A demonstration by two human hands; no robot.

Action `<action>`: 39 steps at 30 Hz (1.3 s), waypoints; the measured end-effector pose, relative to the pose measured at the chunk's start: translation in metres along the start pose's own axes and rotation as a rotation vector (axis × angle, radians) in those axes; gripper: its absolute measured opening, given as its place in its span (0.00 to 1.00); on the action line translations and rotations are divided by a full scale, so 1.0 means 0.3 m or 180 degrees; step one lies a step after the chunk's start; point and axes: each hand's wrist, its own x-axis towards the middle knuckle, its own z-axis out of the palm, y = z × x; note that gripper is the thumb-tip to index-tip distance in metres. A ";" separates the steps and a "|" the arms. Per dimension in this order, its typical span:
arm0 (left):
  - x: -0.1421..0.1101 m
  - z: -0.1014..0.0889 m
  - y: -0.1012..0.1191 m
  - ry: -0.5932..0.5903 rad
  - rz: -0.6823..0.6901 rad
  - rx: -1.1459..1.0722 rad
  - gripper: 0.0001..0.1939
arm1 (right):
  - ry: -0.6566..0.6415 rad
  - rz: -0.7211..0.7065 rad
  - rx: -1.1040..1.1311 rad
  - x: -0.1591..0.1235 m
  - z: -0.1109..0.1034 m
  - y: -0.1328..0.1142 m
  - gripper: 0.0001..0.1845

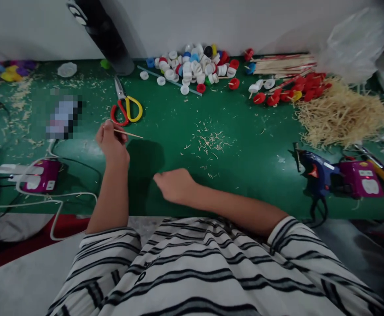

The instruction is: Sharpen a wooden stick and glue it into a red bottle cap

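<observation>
Green table point(251, 169) lies beneath both hands. My left hand point(111, 139) pinches the stick point(131, 134) near the scissors point(134, 109), tip projecting right. My right hand point(177, 185) is curled; contents cannot be determined. For control, pinch firmly without bending the stick.

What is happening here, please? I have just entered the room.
A person at a green table holds a thin stick in the left hand, with scissors lying just beyond it. The right hand is curled near the table's front edge; whether it holds anything is hidden. Shavings lie scattered in the middle, caps are heaped at the back, and a glue gun is off to the right.
</observation>
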 end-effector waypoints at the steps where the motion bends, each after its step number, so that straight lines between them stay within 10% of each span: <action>1: -0.005 0.004 -0.001 0.0016 -0.0016 -0.0024 0.26 | 0.0178 0.0191 -0.0026 -0.007 -0.028 0.050 0.16; 10: -0.055 0.040 0.019 -0.0150 -0.0190 0.0085 0.24 | 0.0989 0.1576 -0.0283 -0.116 -0.208 0.404 0.13; 16: -0.054 0.023 0.021 -0.0081 -0.0219 -0.0093 0.20 | 0.1317 0.0493 -0.0059 -0.374 -0.188 0.345 0.13; 23: -0.074 0.046 0.029 -0.0243 -0.0019 -0.0132 0.19 | 0.0940 -0.0371 -0.0748 -0.667 0.058 0.308 0.13; 27: -0.088 0.052 0.034 -0.0443 0.0075 0.0047 0.18 | 0.1267 -0.0126 -0.0794 -0.579 0.105 0.324 0.15; 39: -0.055 0.035 -0.006 -0.0117 0.0168 -0.0156 0.18 | 0.1381 0.0627 -0.0778 -0.184 -0.139 0.496 0.16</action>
